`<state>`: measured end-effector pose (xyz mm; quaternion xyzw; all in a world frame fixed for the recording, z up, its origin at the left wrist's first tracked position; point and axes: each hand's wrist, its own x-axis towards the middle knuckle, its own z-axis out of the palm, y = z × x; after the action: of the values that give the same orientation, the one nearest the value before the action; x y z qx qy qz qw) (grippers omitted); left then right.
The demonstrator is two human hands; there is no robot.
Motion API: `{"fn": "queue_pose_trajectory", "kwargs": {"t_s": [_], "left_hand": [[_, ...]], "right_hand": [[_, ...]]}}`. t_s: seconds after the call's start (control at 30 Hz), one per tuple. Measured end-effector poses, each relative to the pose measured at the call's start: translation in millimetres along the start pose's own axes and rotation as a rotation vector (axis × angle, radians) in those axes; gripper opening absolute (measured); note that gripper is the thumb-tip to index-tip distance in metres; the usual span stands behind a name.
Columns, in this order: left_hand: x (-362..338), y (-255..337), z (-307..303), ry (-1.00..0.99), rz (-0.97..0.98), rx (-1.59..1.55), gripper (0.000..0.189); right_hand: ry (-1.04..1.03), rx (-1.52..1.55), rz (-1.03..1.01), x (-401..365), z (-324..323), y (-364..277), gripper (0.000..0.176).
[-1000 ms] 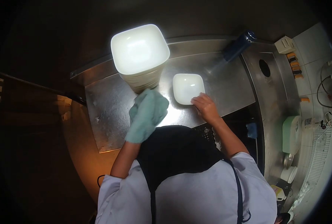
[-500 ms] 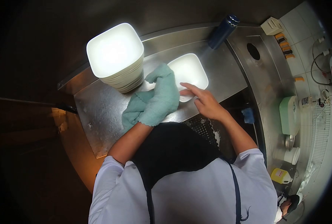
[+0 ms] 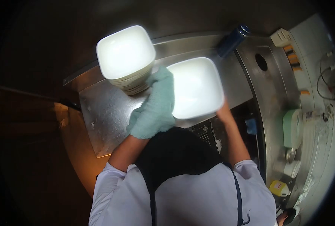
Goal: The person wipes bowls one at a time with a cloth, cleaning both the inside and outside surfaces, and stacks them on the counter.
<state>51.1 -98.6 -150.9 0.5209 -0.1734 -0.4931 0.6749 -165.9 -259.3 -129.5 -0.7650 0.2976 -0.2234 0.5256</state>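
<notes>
A white square dish [image 3: 198,88] is raised above the steel counter [image 3: 103,116], its inside facing up. My right hand [image 3: 223,111] grips its lower right edge, with the fingers partly hidden behind the rim. A green cloth [image 3: 155,105] covers my left hand, which is beside the dish's left edge; its fingers are hidden under the fabric. Behind the cloth, at the upper left, a tall stack of similar white dishes [image 3: 126,52] stands on the counter.
A dark blue bottle [image 3: 233,40] stands at the counter's back right. Along the right side are a steel sink surface [image 3: 274,86], a blue cloth [image 3: 251,127], a green container [image 3: 291,128] and a yellow jug [image 3: 279,188]. Part of another person [image 3: 286,216] shows at the bottom right.
The single dish has been lifted off the counter toward the camera. My right hand has closed on its edge and moved slightly right. The cloth stays close to the dish's left side.
</notes>
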Motion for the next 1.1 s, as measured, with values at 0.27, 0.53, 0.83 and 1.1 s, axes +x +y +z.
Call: {"fn": "queue_pose_trajectory", "kwargs": {"t_s": [0.27,0.53,0.83,1.1], "left_hand": [[-89.2,35.8,-76.5,0.326,0.215,-0.039,0.046],[-189.9,74.2,-140.7,0.695,0.487,-0.056,0.05],[-194.1,52.8,-80.2,0.677,0.548,0.14,0.054],[-220.5,43.2,-71.2,0.757,0.536,0.295,0.058]], "right_hand": [[-0.98,-0.163,0.093,14.7,93.9,-10.2,0.062],[-0.606,-0.065,-0.014,15.1,26.8,-58.1,0.059],[-0.432,0.226,-0.795,51.8,152.7,-200.1,0.058],[-0.695,-0.588,-0.975,-3.5,217.9,-202.4,0.028]]}}
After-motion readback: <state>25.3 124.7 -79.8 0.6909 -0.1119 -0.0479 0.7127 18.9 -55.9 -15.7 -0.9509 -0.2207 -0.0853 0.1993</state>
